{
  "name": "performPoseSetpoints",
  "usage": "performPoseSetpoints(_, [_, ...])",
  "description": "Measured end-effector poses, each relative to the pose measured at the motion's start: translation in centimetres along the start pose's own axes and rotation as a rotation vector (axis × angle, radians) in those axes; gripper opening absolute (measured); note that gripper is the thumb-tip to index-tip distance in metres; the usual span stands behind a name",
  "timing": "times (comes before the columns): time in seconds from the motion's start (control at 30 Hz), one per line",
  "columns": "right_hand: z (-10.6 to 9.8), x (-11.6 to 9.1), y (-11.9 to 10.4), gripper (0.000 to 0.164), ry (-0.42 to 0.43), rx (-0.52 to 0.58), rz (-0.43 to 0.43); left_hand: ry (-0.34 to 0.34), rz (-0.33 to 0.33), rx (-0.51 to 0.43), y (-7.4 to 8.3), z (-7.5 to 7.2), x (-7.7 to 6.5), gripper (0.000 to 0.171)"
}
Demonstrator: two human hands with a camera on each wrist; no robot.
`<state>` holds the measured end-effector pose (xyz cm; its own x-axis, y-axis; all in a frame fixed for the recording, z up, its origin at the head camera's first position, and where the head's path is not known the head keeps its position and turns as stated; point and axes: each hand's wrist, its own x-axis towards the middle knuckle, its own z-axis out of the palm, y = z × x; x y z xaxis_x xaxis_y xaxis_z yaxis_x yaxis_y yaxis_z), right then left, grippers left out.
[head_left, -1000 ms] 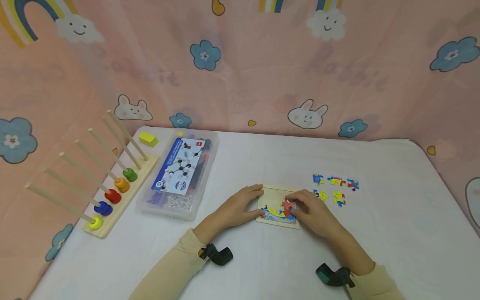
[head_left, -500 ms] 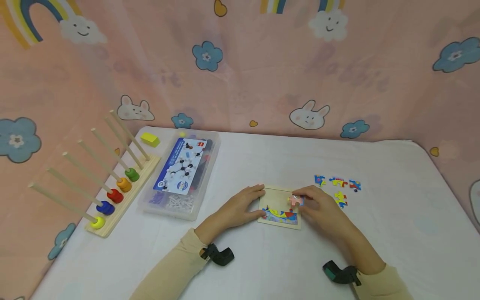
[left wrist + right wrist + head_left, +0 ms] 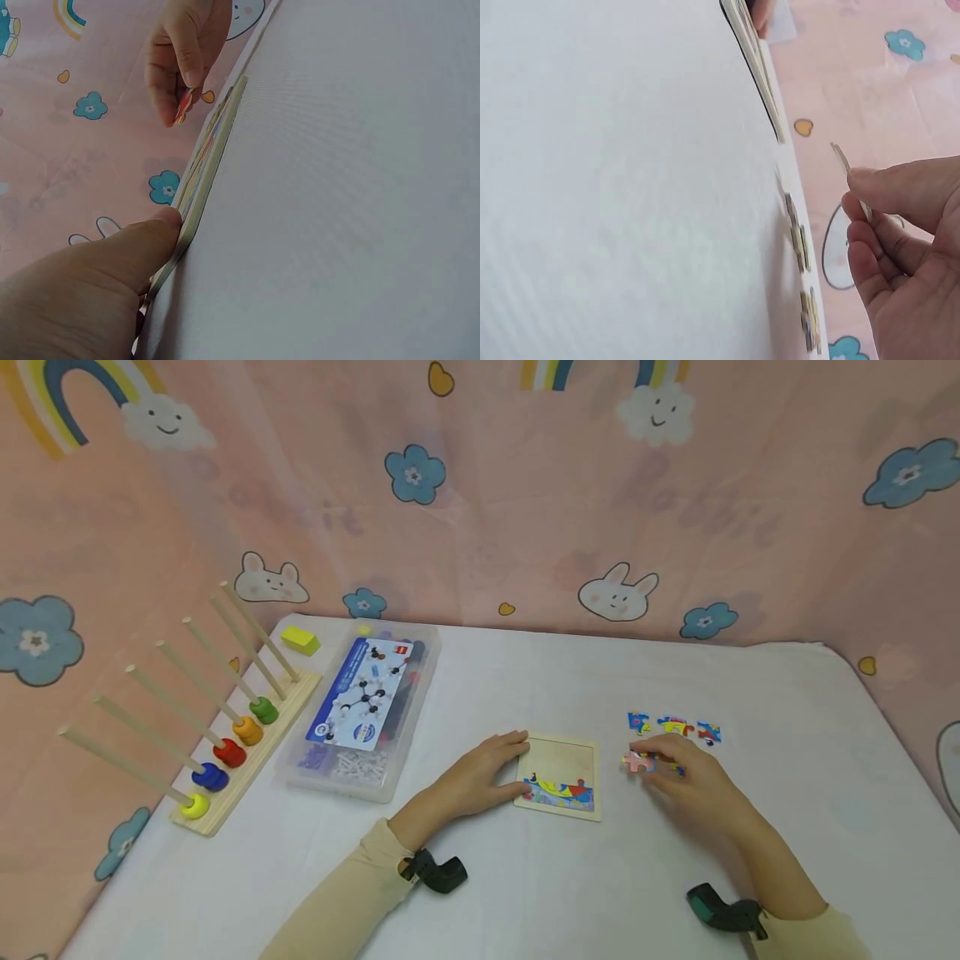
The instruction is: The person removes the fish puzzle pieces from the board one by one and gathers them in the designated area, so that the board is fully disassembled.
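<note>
In the head view a shallow wooden puzzle board lies on the white table, with joined colourful pieces along its near side. My left hand holds the board by its left side, thumb at the near corner and fingers at the far one. My right hand pinches a pinkish-red jigsaw piece between thumb and fingers, to the right of the board. In the right wrist view that piece shows edge-on, raised off the tabletop. Several loose jigsaw pieces lie beyond the right hand, which partly covers some.
A clear plastic case with a molecule-picture label stands left of the board. Farther left is a wooden peg rack with coloured beads on tall pegs. A yellow block sits behind it. A pink printed cloth hangs behind the table.
My right hand has lifted the pinkish-red jigsaw piece off the puzzle board and carried it right, over toward the loose pieces. My left hand has stayed at the board's left side.
</note>
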<state>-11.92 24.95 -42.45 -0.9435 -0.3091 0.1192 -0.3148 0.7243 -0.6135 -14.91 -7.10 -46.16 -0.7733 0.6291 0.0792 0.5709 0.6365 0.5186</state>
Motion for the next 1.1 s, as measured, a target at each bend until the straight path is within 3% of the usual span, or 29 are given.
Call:
performPoseSetpoints(0.3, [-2.8,-1.4,3.0,0.035,-0.004,0.02,0.108,0.007,0.011,0.014,0.0,0.0,-0.1,0.063])
performPoseSetpoints(0.53, [-3.9,-2.3,5.5,0.036,0.034,-0.036,0.148,0.002,0.001,0.004,0.2,-0.2,-0.1,0.063])
performPoseSetpoints(1.1, [-3.2,-3.3,8.3,0.03,0.094,-0.018,0.157,0.013,0.015,-0.012,0.1,-0.2,-0.1,0.062])
